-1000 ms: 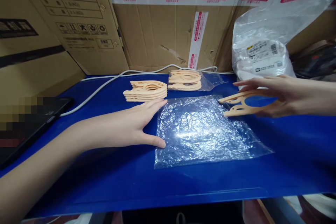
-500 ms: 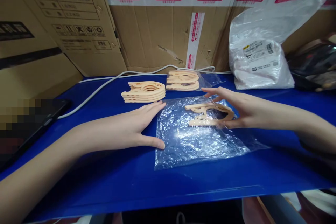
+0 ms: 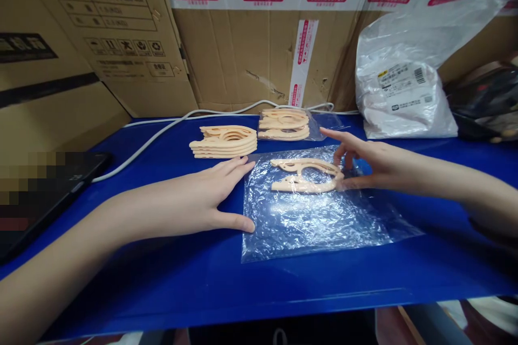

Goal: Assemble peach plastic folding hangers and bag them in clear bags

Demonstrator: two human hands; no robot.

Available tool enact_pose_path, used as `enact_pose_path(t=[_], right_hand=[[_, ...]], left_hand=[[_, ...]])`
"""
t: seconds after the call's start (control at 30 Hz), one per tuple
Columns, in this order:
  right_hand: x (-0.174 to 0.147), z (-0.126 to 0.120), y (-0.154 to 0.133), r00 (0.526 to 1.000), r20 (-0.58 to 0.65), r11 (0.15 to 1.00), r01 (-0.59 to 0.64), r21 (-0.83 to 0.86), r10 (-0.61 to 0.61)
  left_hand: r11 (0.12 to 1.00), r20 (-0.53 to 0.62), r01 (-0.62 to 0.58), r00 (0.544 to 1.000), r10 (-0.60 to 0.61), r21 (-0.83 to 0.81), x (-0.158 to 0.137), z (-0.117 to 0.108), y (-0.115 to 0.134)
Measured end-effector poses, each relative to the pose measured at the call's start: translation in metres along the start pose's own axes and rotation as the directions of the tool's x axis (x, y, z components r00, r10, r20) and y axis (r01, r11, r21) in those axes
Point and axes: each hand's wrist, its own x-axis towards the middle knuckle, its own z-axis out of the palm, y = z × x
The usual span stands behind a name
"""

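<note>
A cream plastic folding hanger (image 3: pixel 301 186) lies folded over the clear plastic bag (image 3: pixel 299 232), its curved end to the right. Whether the film covers all of it I cannot tell. My right hand (image 3: pixel 360 164) holds that curved end between thumb and bent fingers, with the index finger stretched out. My left hand (image 3: pixel 226 194) rests flat at the bag's left edge, thumb and fingers spread, fingertips on the film. Just behind it sits a stack of several similar hangers (image 3: pixel 224 143). More hangers in a clear wrapper (image 3: pixel 283 125) lie further back.
Cardboard boxes (image 3: pixel 251 54) stand along the back and left of the blue tabletop (image 3: pixel 226 291). A white cable (image 3: pixel 137 159) runs across to a black device (image 3: pixel 81 180) at left. At back right stands a white plastic parcel bag (image 3: pixel 404 97) beside dark items.
The hanger has slid left over the bag, and my right hand now sits at its right end with the index finger more extended. My left hand stays at the bag's edge.
</note>
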Motion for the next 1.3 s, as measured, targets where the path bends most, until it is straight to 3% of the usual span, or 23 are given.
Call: enact_pose_path(t=[0.37,0.57,0.93,1.03,1.13,1.23,1.3], right_hand=[[0.012,0.021,-0.001,0.980,-0.197,0.964,0.064,0.259,-0.012],[0.016,0.028,-0.008,0.987,-0.161,0.909,0.084,0.408,-0.019],[0.020,0.034,-0.009,0.981,-0.191,0.897,0.063,0.437,0.024],[0.019,0.033,-0.010,0.982,-0.186,0.896,0.060,0.440,0.026],[0.019,0.033,-0.010,0.982,-0.189,0.893,0.071,0.445,0.017],[0.018,0.033,-0.010,0.981,-0.192,0.904,0.074,0.420,0.009],[0.018,0.033,-0.011,0.980,-0.199,0.911,0.077,0.406,0.005]], left_hand=[[1.000,0.050,0.021,0.999,-0.021,0.000,-0.001,-0.003,0.008],[1.000,0.053,-0.002,0.999,0.002,-0.015,0.000,-0.004,0.008],[0.999,-0.007,-0.039,0.999,0.039,-0.015,-0.002,-0.002,0.003],[0.992,-0.090,-0.122,0.989,0.120,-0.022,-0.002,-0.008,0.004],[0.982,-0.283,-0.189,0.943,0.177,-0.016,0.002,-0.016,0.005],[0.982,-0.462,-0.181,0.867,0.187,0.057,0.009,-0.023,-0.001],[0.986,-0.512,-0.123,0.843,0.166,0.116,0.014,-0.026,-0.011]])
